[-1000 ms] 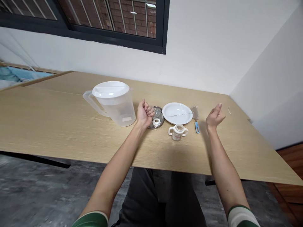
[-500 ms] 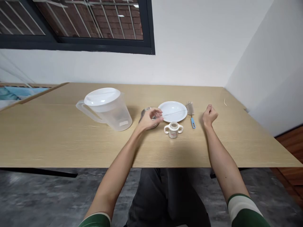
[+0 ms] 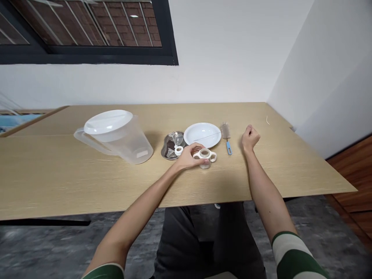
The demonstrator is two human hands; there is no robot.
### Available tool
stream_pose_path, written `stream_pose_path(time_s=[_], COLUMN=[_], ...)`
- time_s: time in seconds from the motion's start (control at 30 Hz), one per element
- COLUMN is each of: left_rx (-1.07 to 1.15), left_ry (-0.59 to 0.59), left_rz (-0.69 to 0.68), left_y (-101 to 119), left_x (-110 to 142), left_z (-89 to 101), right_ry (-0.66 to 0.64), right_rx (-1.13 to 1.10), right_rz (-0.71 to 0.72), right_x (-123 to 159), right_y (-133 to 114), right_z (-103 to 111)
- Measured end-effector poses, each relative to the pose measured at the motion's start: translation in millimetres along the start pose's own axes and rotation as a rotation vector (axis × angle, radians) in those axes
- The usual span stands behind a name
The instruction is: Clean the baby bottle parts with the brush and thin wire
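Observation:
A small clear baby bottle with two white handles point(image 3: 207, 157) stands on the wooden table point(image 3: 87, 170). My left hand point(image 3: 188, 155) curls round its left side, fingers on the white collar. My right hand point(image 3: 250, 138) rests in a loose fist on the table, to the right of a blue-handled bottle brush point(image 3: 227, 138), and holds nothing that I can see. Behind the bottle lie a white plate point(image 3: 202, 134) and a small steel tray point(image 3: 170, 148) with a white ring, a clear cap and a teat in it.
A large clear plastic jug with a white lid point(image 3: 116, 135) stands left of the tray. A thin pale strip point(image 3: 267, 120) lies near the far right corner. A white wall and a dark-framed window run behind the table; another wall closes the right side.
My left hand has moved from over the steel tray to the baby bottle and closed on it. My right hand went from raised and open to a fist resting on the table.

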State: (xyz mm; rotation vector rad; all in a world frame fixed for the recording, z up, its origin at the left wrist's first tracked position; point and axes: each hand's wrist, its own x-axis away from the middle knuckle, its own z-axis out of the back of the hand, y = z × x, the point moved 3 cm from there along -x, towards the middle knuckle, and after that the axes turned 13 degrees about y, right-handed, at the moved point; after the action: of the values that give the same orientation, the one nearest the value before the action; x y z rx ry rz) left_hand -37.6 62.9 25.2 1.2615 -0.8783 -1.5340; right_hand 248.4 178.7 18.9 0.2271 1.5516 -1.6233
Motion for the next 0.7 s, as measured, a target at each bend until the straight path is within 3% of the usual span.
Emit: stream_pose_path(time_s=[0.2, 0.4, 0.53, 0.7], left_rx=[0.041, 0.076, 0.079, -0.136], left_ry=[-0.002, 0.005, 0.052, 0.188], left_rz=[0.084, 0.071, 0.031, -0.020], left_y=[-13, -6, 12, 38], left_x=[11, 11, 2, -21], left_z=[-13.4, -17.4, -5.7, 24.5], right_ry=[0.054, 0.054, 0.068, 0.069], right_rx=[-0.040, -0.049, -0.080, -0.090], right_rz=[0.008, 0.037, 0.045, 0.030], right_x=[-3, -3, -3, -3], right_y=[4, 2, 2, 1], right_z=[-1, -2, -1, 0])
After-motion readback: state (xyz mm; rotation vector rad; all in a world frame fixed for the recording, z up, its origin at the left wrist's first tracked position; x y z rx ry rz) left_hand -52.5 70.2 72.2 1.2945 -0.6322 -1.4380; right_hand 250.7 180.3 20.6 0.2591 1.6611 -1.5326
